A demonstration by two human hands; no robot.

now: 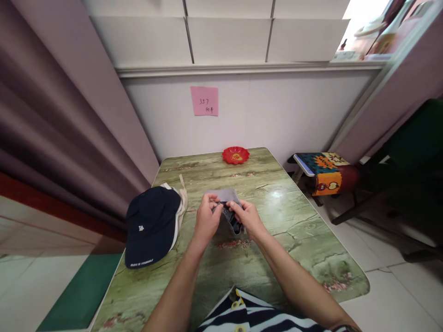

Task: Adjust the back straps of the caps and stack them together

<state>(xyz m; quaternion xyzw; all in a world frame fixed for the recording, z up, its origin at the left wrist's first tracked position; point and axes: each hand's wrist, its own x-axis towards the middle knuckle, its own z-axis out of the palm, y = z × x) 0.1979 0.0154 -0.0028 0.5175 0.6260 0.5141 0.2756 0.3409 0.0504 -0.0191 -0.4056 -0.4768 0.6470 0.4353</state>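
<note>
Over the middle of the table, my left hand (209,214) and my right hand (248,216) face each other across a small greyish, partly see-through pouch-like thing (221,195). Dark material (235,225) shows inside it, between my hands; its kind is too small to make out. My left thumb and fingers pinch its left upper edge. On the other side, my right thumb and fingers grip the edge close by. A dark blue cap (152,221) with white lettering lies to the left of my hands, on top of something pale.
The green marbled table (284,249) meets the wall at its far end, where a red scalloped dish (236,156) sits. A pink note (204,101) is stuck on the wall. To the right stands a stool with a colourful cover (327,173); a purple curtain (69,115) hangs left.
</note>
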